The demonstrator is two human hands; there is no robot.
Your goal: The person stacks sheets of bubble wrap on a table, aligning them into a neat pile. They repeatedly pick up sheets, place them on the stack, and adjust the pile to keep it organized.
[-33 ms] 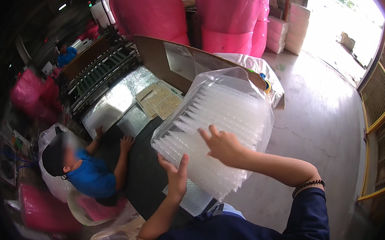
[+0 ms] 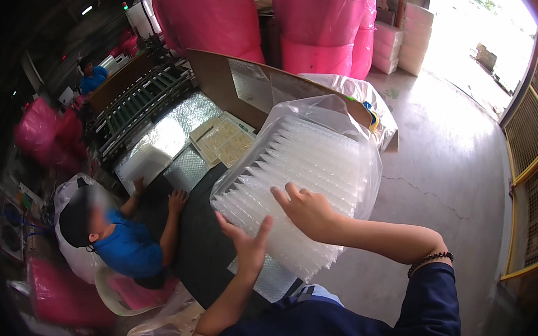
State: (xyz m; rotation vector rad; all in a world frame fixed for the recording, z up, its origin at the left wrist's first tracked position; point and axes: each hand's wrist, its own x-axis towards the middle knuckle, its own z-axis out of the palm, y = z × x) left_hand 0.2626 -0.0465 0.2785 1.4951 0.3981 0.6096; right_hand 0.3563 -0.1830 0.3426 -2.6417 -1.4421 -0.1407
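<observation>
Bubble-wrap sheets point(image 2: 320, 156), packed in a slanting row, sit in a clear plastic bag point(image 2: 372, 178) over the dark counter's point(image 2: 205, 238) right edge. My left hand point(image 2: 248, 244) is spread wide against the stack's near left corner, thumb well apart from the fingers, some of them hidden. My right hand point(image 2: 309, 211) is loosely open over the sheets, fingers slightly bent, grasping nothing; whether it touches them I cannot tell. Below the bag, a flat bubble-wrap piece point(image 2: 270, 280) lies at the near right corner. At the left edge, a co-worker point(image 2: 126, 245) in blue reaches over the counter. Farther off, a cardboard panel point(image 2: 210, 70) stands before tall pink bundles point(image 2: 319, 31).
</observation>
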